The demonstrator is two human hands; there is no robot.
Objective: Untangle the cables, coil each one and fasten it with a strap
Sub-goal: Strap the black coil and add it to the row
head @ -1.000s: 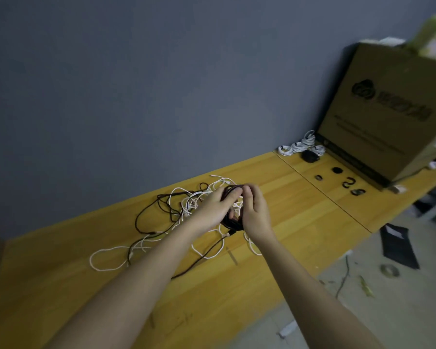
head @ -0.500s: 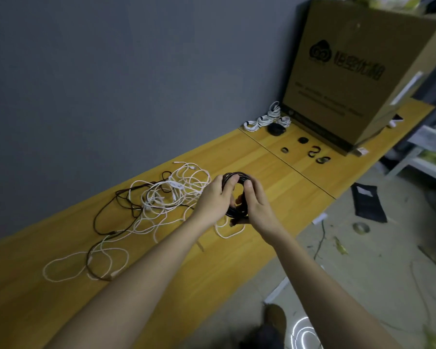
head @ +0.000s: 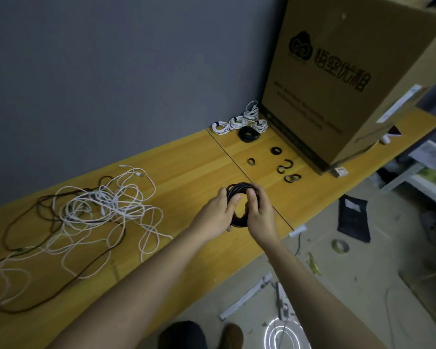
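We hold a coiled cable (head: 239,197) between our left hand (head: 215,214) and right hand (head: 259,212), above the front part of the table (head: 191,172). To our left a tangle of loose cables (head: 86,217) sprawls across the tabletop, reaching toward the wall (head: 111,71) behind it. Ahead and to the right, several straps (head: 285,167) lie on the table between our hands and a cardboard box (head: 350,71), and a cluster of finished coils (head: 242,122) sits farther back, in the corner between box and wall.

Wooden table (head: 186,172) bears tangled cables (head: 93,210), cardboard box (head: 350,79).
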